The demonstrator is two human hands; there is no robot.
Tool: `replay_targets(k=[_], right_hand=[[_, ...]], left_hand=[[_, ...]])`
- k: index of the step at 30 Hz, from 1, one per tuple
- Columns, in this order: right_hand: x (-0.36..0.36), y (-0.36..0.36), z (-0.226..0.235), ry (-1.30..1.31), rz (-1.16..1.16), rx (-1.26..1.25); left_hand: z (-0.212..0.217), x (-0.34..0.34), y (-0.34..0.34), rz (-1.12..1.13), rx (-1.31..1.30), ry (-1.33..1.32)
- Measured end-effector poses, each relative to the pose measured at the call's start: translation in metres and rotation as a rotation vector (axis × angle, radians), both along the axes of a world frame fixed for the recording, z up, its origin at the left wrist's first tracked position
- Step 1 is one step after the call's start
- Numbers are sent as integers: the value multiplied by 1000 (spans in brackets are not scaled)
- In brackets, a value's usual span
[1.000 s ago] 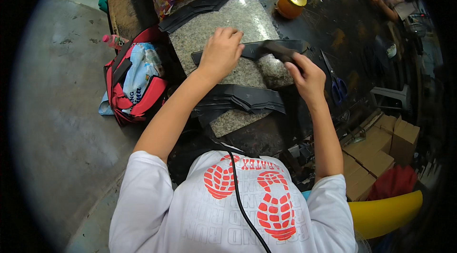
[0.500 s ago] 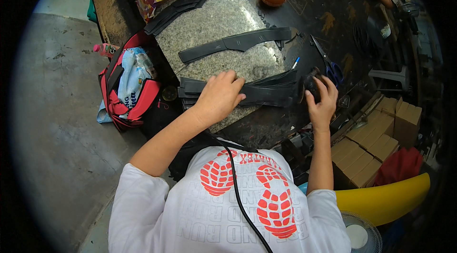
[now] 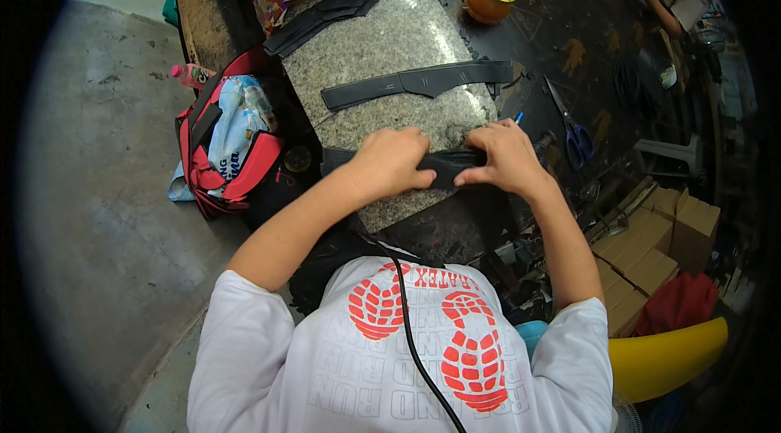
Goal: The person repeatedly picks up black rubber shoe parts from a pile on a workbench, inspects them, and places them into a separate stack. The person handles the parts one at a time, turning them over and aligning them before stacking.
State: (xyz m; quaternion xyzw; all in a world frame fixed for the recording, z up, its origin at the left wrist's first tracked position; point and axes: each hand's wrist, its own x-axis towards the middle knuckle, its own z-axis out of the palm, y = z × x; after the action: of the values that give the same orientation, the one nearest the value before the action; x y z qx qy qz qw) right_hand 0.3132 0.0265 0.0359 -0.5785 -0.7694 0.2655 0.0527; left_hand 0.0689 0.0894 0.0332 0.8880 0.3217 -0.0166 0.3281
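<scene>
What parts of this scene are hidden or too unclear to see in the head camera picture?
- Black strip, head view: both hands cover most of it; left hand, right hand.
- Red bag, head view: contents partly hidden by a white-and-blue wrapper.
- Second person's arm, head view: cut off by the dark fisheye rim.
- Cardboard boxes, head view: contents not visible.

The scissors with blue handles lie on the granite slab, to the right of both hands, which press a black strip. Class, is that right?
Not quite. The head view shows the scissors on the dark table, off the granite slab. They are right of the left hand and right hand, which press the black strip.
</scene>
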Motion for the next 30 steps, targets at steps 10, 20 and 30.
replay_targets(k=[10,20,30], right_hand=[[17,111,4,-102,-45,110],[-35,67,-31,-45,-17,509],[-23,46,-20,167,-194,569]], left_hand=[[-25,0,78,246,422,-218],[-57,-2,71,307,510,-238],[-46,-18,149,467,763,-198]])
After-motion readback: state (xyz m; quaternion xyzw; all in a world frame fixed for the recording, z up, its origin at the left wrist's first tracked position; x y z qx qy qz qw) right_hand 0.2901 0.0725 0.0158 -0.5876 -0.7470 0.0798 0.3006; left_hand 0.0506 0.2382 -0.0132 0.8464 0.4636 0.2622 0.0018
